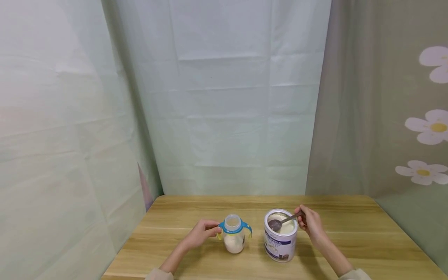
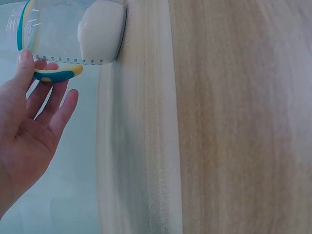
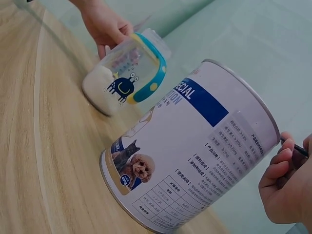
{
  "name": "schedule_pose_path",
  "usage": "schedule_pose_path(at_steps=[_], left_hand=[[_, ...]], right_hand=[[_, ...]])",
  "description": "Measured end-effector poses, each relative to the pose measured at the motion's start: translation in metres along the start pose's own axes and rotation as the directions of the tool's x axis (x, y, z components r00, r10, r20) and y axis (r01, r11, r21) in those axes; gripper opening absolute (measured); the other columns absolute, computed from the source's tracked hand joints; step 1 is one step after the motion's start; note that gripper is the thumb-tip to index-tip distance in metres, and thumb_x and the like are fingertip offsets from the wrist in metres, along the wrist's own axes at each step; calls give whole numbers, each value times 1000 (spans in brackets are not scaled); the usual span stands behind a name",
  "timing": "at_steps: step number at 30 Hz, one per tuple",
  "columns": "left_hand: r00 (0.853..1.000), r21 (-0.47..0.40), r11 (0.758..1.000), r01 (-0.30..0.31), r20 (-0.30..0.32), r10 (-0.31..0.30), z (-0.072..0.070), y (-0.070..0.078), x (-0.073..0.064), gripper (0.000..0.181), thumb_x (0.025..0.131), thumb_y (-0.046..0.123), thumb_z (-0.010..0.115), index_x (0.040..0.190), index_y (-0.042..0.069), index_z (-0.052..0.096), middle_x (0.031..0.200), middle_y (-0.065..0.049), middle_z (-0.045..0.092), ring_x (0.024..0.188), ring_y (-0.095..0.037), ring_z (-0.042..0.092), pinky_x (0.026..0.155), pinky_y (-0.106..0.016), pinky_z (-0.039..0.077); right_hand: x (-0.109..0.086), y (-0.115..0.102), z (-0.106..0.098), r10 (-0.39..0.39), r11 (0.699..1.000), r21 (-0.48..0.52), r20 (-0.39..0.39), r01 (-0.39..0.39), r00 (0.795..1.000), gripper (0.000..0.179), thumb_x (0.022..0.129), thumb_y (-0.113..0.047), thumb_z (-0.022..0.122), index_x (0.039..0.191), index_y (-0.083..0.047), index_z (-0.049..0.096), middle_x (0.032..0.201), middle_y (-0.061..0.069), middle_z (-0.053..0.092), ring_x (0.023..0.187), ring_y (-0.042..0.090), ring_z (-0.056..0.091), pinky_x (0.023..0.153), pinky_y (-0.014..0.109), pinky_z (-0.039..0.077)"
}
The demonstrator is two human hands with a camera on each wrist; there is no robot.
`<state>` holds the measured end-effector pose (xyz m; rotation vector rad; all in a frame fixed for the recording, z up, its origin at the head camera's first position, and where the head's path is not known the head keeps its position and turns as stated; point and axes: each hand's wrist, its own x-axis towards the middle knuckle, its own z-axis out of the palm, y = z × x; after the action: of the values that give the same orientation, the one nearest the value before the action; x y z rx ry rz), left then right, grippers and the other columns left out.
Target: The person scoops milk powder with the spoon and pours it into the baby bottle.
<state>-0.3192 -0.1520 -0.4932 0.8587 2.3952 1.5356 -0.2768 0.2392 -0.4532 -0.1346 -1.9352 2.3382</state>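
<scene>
A clear baby bottle (image 1: 233, 240) with a blue and yellow two-handled collar stands uncapped on the table, white powder in its lower part. My left hand (image 1: 203, 233) grips its left handle (image 2: 58, 74), thumb on top and fingers beneath. To the right stands an open white milk powder can (image 1: 279, 245), pale powder (image 1: 287, 227) inside. With my right hand (image 1: 311, 224) I hold a dark spoon (image 1: 292, 217) by its handle. Its bowl hangs in the can's mouth, over the powder. In the right wrist view the can (image 3: 190, 151) hides the spoon's bowl.
The wooden table (image 1: 196, 204) carries both containers, side by side with a small gap. Pale curtains (image 1: 227, 116) hang behind and at the left, and a flower-printed curtain (image 1: 350, 116) hangs at the right.
</scene>
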Motion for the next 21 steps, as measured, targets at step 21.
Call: schedule_pose_path(at_steps=[21], left_hand=[[1000,6,1000,-2,10,2,0,2,1,24,96,22,60,110,6,71,106,-14,70,96,-16,65,79,-28,56]], right_hand=[[2,5,-8,44,998,-42,-2,-44,999,36,105,-24,34,82,-11,59,63,-6,47,53,3,42,49,15,37]])
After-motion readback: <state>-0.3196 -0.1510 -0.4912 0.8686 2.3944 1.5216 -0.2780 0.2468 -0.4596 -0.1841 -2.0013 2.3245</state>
